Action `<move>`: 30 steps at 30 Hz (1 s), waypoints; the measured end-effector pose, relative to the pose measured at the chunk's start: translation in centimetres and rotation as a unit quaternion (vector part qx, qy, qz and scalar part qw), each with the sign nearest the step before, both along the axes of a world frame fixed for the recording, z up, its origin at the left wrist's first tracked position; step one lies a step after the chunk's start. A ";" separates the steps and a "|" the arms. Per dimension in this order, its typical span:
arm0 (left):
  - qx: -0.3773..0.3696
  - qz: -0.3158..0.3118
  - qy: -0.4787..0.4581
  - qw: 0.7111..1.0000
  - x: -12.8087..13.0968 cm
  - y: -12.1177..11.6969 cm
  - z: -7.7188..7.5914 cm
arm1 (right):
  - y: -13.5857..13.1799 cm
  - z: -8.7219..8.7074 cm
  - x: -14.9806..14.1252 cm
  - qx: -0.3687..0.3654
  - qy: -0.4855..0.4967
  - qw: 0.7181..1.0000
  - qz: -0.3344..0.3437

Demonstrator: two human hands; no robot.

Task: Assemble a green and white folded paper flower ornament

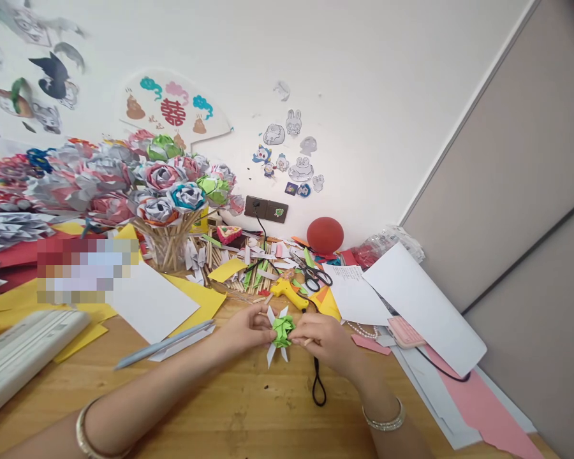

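Between my two hands is a folded paper flower point(282, 331), with a bright green crumpled-looking centre and white pointed strips sticking out above and below. My left hand point(249, 328) pinches its left side, thumb and fingers closed on the paper. On the other side my right hand point(323, 335) has its fingertips closed at the green folds; a small pale stick-like end shows among its fingers. A yellow hot glue gun point(289, 293) lies just behind the flower, and its black cord loop point(319, 386) rests on the wood below my right hand.
Behind are black-handled scissors point(312, 277) and scattered paper scraps. Paper flowers on sticks fill a clear container point(165, 248) at the left. A blue pen-like tool point(165, 344), a long whitish device point(26, 357) and a white sheet point(153, 303) lie left; a white laptop-like panel point(425, 306) leans right.
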State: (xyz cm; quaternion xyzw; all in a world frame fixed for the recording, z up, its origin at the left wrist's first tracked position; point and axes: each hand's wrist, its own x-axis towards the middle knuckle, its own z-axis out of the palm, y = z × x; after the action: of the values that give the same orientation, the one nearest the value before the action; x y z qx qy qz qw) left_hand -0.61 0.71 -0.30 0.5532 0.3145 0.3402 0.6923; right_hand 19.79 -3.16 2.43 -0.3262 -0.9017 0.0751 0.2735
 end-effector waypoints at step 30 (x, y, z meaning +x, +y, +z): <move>-0.082 0.009 -0.050 0.995 -0.3 -0.6 0.9 | 0.0 -0.5 -0.8 0.084 0.040 0.996 -0.013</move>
State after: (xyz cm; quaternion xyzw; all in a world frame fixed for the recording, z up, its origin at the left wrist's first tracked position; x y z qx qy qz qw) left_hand -0.91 0.13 0.63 0.4744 0.3111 0.3465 0.7471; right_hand 19.01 -3.18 1.92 -0.3101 -0.8891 0.0085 0.3366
